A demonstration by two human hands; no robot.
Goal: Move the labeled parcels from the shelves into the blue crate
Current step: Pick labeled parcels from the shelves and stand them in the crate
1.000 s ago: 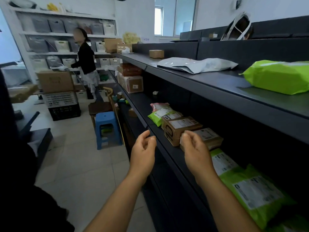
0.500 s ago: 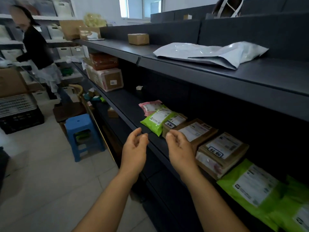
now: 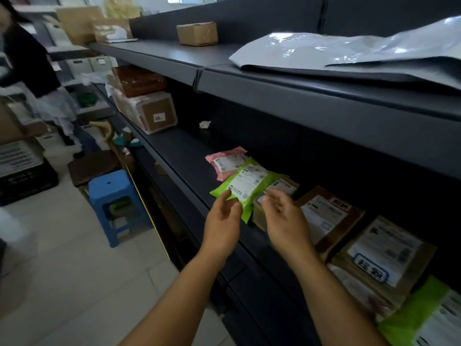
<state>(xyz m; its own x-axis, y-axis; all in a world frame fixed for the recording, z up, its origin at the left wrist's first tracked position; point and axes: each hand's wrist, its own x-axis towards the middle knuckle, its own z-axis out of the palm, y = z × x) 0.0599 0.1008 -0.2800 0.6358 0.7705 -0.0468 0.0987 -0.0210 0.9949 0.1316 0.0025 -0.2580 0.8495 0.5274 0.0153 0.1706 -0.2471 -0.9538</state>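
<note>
A green labelled parcel (image 3: 249, 183) lies on the middle shelf (image 3: 184, 151), partly on top of a pink parcel (image 3: 228, 162). My left hand (image 3: 222, 218) reaches its near corner, thumb and fingertips touching the edge, fingers relaxed. My right hand (image 3: 282, 216) hovers over a small brown parcel (image 3: 284, 187) beside the green one, fingers loosely bent and holding nothing. Further right lie a flat brown parcel (image 3: 326, 213), a brown parcel with a blue stamp (image 3: 381, 255) and another green parcel (image 3: 424, 318). No blue crate is in view.
The top shelf carries a grey mailer bag (image 3: 349, 51) and a small cardboard box (image 3: 197, 33). Taped boxes (image 3: 149, 111) stand further along the middle shelf. A blue stool (image 3: 112, 196) and a black crate (image 3: 25, 181) stand on the tiled floor; a person (image 3: 27, 58) works at the far left.
I have moved left along the shelf and closer. Both hands have gone forward from the shelf edge to the green parcel and the small brown one.
</note>
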